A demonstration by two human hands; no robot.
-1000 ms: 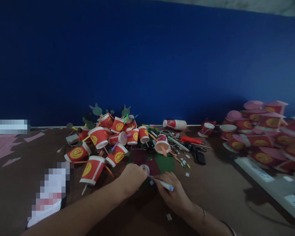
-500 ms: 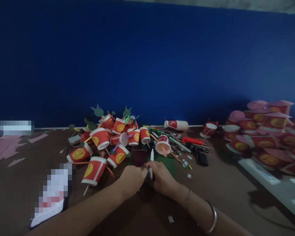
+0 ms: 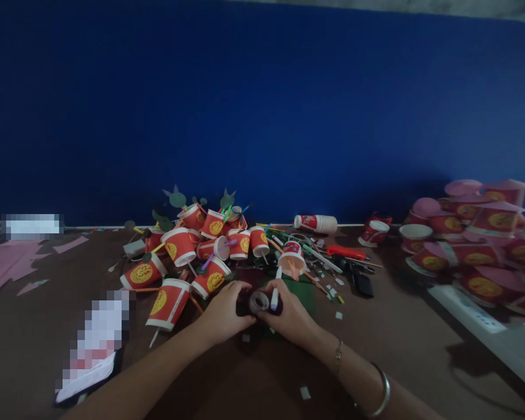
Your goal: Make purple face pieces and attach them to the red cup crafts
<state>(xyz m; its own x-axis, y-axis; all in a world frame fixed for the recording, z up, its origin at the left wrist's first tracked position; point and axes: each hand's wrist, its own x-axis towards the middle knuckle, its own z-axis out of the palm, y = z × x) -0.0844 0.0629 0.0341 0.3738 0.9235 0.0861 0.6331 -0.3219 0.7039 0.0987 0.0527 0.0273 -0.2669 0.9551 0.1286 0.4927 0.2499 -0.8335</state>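
Note:
Between my two hands is a small grey-brown roll of tape (image 3: 259,302), its round hole turned up toward me. My left hand (image 3: 225,312) curves round its left side, thumb below and index finger above, at the roll's edge. From the right, my right hand (image 3: 292,315) has its thumb at the roll and also keeps a white marker (image 3: 276,290) tucked against its fingers. Dark green paper (image 3: 304,294) lies just beyond the right hand. A red and white paper cup (image 3: 291,255) with orange straws is tipped toward me behind the marker.
Red paper cups with straws (image 3: 168,303) are heaped at left centre. More cups with pink paper tops (image 3: 481,283) are piled at right, near a white power strip (image 3: 464,309). A cup stack (image 3: 317,224) lies by the blue wall (image 3: 262,116). Pink paper (image 3: 9,262) lies far left.
My hands have drawn slightly apart and turned, bringing the tape roll into view between them. The marker has tilted and shifted slightly right and down with my right hand.

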